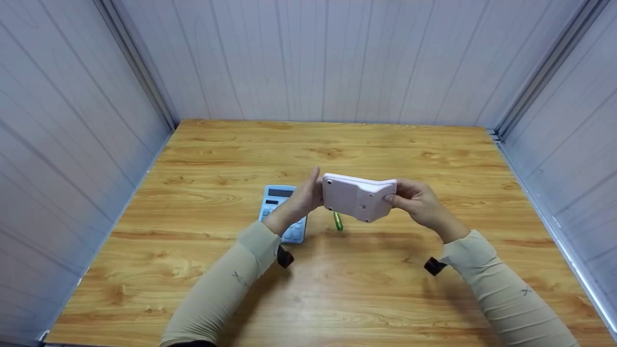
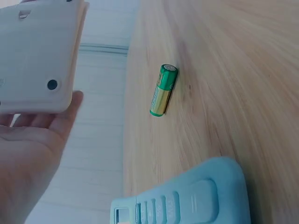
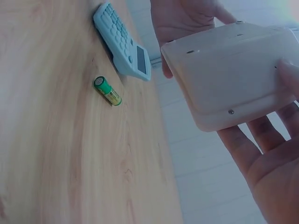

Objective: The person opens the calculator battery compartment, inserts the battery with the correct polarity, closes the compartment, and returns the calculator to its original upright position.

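Note:
A pale white calculator [image 1: 354, 197] is held up above the table, its underside with small round feet turned toward the head camera and its front face hidden. My right hand [image 1: 422, 205] grips its right end, thumb on the back and fingers behind. At the other end, my left hand [image 1: 308, 193] touches it with straight fingers reaching behind it; the thumb points upward beside the edge. Below it on the table lies a green and gold battery [image 2: 163, 90]. A light blue calculator [image 3: 122, 42] rests on the table, partly covered by my left forearm in the head view.
The wooden table [image 1: 217, 159] is bordered by a white panelled wall [image 1: 308, 58] at the back and more panels at both sides. Dark wrist cameras hang under each cuff, the left one [image 1: 285, 258] close to the blue calculator's near end.

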{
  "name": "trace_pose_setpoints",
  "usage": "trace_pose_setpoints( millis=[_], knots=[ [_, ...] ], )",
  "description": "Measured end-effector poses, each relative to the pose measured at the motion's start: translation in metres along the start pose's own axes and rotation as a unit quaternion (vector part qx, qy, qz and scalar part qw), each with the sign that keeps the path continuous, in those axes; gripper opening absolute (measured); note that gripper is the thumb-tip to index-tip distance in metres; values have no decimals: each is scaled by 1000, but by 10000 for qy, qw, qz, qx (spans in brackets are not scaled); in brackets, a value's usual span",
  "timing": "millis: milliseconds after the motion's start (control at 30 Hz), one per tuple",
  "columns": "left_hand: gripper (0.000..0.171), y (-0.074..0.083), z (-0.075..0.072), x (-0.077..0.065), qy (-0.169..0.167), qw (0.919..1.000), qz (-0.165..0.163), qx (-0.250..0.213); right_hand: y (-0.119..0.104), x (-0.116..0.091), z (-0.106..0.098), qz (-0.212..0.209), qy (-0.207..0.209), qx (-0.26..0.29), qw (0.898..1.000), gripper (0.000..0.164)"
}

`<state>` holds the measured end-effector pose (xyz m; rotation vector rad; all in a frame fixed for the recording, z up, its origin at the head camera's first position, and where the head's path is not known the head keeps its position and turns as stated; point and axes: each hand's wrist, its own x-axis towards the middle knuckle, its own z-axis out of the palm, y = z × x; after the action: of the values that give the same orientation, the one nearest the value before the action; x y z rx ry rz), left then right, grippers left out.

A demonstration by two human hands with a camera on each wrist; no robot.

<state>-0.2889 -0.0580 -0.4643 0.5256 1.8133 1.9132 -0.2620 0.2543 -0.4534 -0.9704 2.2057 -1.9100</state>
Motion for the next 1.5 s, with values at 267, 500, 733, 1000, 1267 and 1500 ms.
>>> trace_pose_setpoints(
  millis=[267,500,733,1000,1267,1500],
  knots=[
    [81,-2,2,-2,-57,9979,645,36,-3,0,3,476,230,361,9979,31],
    [51,-3,5,-1,34,9971,755,-115,0,0,6,791,423,1012,9908,28],
    [49,-2,7,-2,79,9975,694,-135,2,1,7,1077,484,1265,9849,27],
    [49,-3,8,-3,63,9981,547,-279,2,4,11,1396,563,1471,9776,27],
    [50,-8,8,-2,41,9977,413,-535,3,8,16,1741,905,1631,9669,27],
    [51,-11,8,-1,176,9979,215,-585,5,12,21,1965,1231,1715,9575,18]
  ],
)
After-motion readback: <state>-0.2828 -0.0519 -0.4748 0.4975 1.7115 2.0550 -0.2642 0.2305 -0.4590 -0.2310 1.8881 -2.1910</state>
